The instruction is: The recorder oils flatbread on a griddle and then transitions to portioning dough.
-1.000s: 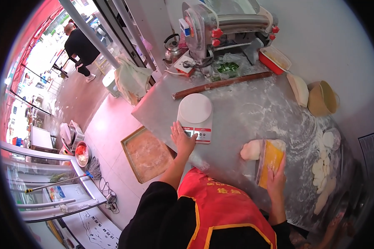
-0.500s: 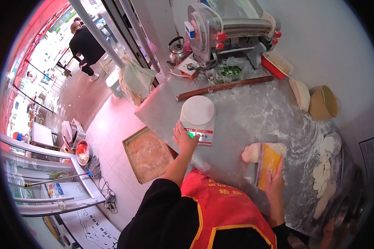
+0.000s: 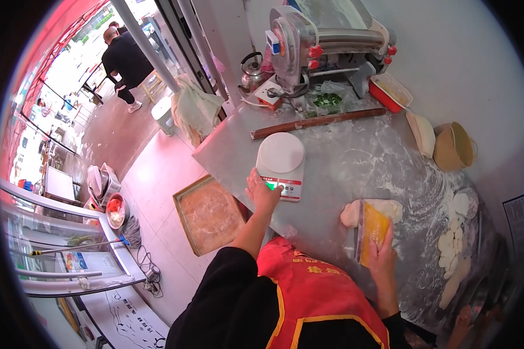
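A white kitchen scale (image 3: pixel 281 153) with a round plate and a lit green display sits on the floury metal table. My left hand (image 3: pixel 264 193) rests at its near left corner, fingers apart, the thumb touching the button panel. My right hand (image 3: pixel 382 255) grips a dough scraper (image 3: pixel 376 228) with a wide yellow handle. The scraper lies across a pale lump of dough (image 3: pixel 390 208), whose rounded end shows to its left. Nothing is on the scale's plate.
A wooden rolling pin (image 3: pixel 317 123) lies behind the scale, before a dough-rolling machine (image 3: pixel 332 43). Dough pieces (image 3: pixel 450 247) lie at the right, with a yellowish tub (image 3: pixel 453 146) farther back. A floured square tray (image 3: pixel 209 215) is below the table's left edge.
The whole view has shifted slightly. My left hand stays at the scale with its thumb on the panel, and my right hand keeps the scraper on the dough.
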`<state>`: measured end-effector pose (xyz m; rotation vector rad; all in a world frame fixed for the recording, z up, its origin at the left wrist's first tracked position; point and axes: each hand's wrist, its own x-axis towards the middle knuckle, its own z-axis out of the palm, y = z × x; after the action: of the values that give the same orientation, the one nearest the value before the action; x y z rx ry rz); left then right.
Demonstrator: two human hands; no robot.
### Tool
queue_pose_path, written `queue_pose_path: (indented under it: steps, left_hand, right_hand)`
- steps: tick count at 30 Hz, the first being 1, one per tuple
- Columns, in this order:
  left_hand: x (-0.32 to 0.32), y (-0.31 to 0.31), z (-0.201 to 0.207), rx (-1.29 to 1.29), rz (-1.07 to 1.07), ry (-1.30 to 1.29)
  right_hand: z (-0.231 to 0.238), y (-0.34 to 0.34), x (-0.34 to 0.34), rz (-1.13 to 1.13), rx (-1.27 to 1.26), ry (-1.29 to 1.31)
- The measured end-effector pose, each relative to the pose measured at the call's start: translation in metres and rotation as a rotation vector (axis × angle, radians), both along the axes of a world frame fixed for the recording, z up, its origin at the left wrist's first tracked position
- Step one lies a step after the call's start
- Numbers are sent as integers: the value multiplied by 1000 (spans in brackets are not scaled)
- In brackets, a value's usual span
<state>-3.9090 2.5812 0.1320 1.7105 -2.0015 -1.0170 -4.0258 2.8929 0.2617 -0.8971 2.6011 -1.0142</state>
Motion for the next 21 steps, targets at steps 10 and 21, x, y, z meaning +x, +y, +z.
queue_pose_path:
  steps: [10,21]
  left_hand:
    - [-1,1,7,9,-20,-20]
    - [18,93,-2,-347,-667,106]
  right_hand:
    - [2,-8,9,445,343,115]
    - [-21,-7,16,441,444,122]
